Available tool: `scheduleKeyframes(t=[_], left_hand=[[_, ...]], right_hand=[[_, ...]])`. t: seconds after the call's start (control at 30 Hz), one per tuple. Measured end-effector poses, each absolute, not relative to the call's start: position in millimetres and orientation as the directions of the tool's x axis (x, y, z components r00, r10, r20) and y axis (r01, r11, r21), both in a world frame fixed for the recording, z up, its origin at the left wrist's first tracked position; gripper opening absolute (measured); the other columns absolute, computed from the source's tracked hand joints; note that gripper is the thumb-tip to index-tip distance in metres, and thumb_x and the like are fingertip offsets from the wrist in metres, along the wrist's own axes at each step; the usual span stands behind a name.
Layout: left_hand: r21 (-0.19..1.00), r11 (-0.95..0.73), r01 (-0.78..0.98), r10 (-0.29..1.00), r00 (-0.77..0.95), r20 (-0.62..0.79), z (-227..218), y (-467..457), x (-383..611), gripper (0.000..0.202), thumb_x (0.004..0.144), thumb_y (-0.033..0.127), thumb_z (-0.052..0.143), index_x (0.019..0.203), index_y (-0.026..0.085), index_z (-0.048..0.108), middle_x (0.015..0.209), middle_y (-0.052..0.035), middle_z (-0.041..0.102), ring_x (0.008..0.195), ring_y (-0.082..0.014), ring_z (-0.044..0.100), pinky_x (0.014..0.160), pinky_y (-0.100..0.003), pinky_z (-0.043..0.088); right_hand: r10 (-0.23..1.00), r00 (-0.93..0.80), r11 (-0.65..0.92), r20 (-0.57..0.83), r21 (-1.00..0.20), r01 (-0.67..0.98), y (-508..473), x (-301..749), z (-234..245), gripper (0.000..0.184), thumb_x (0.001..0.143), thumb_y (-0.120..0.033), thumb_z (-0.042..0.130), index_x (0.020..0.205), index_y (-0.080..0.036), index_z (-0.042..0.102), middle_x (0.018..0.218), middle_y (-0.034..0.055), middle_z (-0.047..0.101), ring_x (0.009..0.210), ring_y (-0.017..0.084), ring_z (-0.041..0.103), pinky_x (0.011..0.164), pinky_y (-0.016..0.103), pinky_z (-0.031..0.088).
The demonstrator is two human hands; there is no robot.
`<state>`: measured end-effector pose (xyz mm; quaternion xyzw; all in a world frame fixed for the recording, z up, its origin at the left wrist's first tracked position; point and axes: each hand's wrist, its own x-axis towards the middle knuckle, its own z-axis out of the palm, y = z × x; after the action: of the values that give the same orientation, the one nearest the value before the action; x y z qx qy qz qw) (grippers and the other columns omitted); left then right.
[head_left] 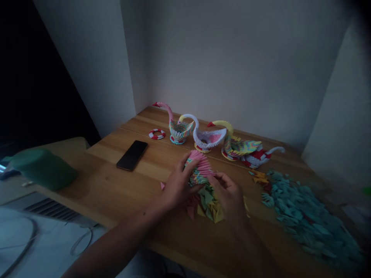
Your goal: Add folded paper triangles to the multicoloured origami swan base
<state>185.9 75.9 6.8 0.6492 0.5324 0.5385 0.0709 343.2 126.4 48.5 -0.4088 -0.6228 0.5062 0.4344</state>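
A modular origami piece, built of small folded paper triangles in pink, yellow and green, is held above the table. My left hand wraps round its left side, thumb across the front. At its lower right edge, my right hand has thumb and forefinger pinched on the pink points; whether a separate triangle is between them is too small to tell. Below the hands lies a pile of loose folded triangles in green, yellow and pink, partly hidden by my right hand.
Behind stand finished paper swans, among them a pink-necked swan, a white swan and a yellow-necked swan. A red-and-white paper ring and a phone lie left. Teal triangles spread right. A green cap-like object sits far left.
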Motion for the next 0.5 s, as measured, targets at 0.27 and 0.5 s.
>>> scheduleKeyframes(t=[0.27, 0.5], left_hand=[[0.811, -0.518, -0.272, 0.835, -0.367, 0.411, 21, 80, 186, 0.086, 0.079, 0.050, 0.071, 0.149, 0.028, 0.027, 0.149, -0.0116, 0.039, 0.137, -0.0303, 0.038, 0.114, -0.044, 0.033], [0.843, -0.387, -0.374, 0.868, -0.457, 0.196, 20, 81, 187, 0.070, 0.089, 0.055, 0.053, 0.149, 0.029, 0.026, 0.136, -0.0109, 0.053, 0.114, -0.0269, 0.057, 0.093, -0.042, 0.050]], right_hand=[[0.903, -0.356, 0.285, 0.240, -0.955, 0.080, 126, 331, 75, 0.028, 0.075, -0.046, 0.072, 0.080, -0.019, 0.067, 0.079, 0.0025, 0.069, 0.073, 0.018, 0.061, 0.068, 0.027, 0.047], [0.863, -0.361, 0.445, 0.354, -0.869, 0.214, 119, 305, 73, 0.027, 0.079, -0.046, 0.066, 0.081, -0.019, 0.069, 0.080, 0.0029, 0.071, 0.077, 0.020, 0.064, 0.073, 0.030, 0.046]])
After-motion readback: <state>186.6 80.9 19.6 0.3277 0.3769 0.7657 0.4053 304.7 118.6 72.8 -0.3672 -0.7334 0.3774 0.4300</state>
